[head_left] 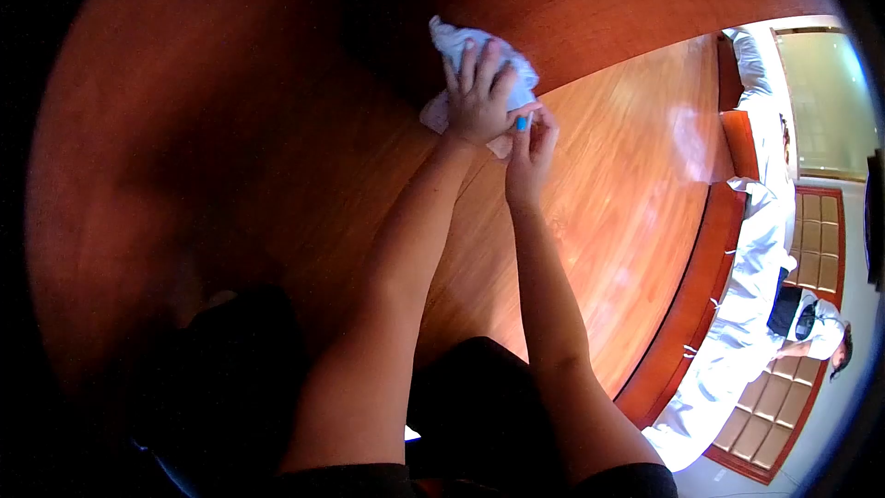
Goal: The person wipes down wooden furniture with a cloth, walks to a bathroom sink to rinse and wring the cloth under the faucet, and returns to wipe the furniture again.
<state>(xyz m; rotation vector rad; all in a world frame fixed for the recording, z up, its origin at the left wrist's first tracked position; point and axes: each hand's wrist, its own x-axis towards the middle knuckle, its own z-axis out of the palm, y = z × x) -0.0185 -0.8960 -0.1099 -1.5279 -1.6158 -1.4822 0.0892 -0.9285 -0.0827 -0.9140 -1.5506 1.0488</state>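
Observation:
A crumpled white cloth (449, 37) lies against a reddish-brown wooden surface (277, 65). My left hand (477, 97) rests flat on the cloth with its fingers spread. Just to the right, my right hand (532, 149) has its thumb and fingers pinched together at the cloth's lower right edge. A small bright blue spot shows at the tip of its thumb. The fold between the two hands is partly hidden.
A glossy wooden floor (618, 157) stretches to the right. Along the far side runs a long red-brown bench (687, 314) draped with white covers (728, 350). A person (816, 327) is by it, near padded wall panels (779, 406). Dark shadow covers the lower left.

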